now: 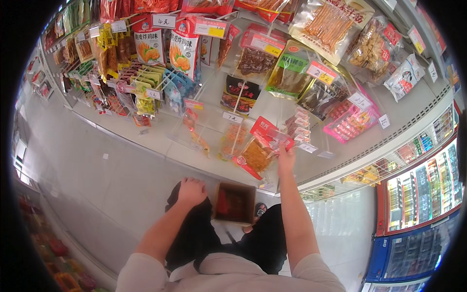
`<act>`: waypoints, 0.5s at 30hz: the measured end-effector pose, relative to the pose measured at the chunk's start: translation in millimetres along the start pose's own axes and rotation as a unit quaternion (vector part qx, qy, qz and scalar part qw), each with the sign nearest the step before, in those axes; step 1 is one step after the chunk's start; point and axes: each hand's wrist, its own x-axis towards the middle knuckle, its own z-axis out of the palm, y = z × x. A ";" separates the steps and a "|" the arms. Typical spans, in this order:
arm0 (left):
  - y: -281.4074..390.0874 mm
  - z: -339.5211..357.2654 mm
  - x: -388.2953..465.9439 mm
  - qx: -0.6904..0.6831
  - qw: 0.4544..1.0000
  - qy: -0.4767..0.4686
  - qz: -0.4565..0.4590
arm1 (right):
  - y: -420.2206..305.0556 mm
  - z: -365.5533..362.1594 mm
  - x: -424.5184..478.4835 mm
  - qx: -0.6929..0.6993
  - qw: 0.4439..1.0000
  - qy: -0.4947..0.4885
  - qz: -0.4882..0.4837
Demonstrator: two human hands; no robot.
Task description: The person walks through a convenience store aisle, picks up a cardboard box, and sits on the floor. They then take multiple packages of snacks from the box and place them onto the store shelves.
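Observation:
My right hand [286, 160] grips the upper right edge of a red snack packet [259, 149] with a clear window onto brown food inside. The packet hangs tilted at the front of the lowest hook row, close to a peg's clear price-tag holder [279, 137]. Whether it is on the peg, I cannot tell. On my bent left knee rests my left hand [193, 190], its fingers curled together and nothing seen in it. Between my legs, an open cardboard box [235, 186] stands on the floor with something red inside, dim in shadow.
Hanging snack packets, such as a green one [290, 71] and a black one [240, 95], fill the pegs above. Pink packets [352, 120] hang at right. The shelf base [175, 149] edges the tiled floor [109, 182]. A lit drinks fridge [423, 189] stands far right.

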 end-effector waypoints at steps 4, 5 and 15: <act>0.3 -1.0 1.9 0.002 1.000 -0.014 -0.003 | -0.8 2.5 2.1 -0.004 1.000 0.000 0.006; 1.3 -0.3 3.9 0.002 1.000 -0.010 0.000 | 0.3 0.7 6.1 0.001 1.000 0.003 -0.003; -3.8 6.3 1.5 0.018 1.000 -0.005 -0.001 | -3.8 3.9 1.7 0.020 1.000 0.007 -0.001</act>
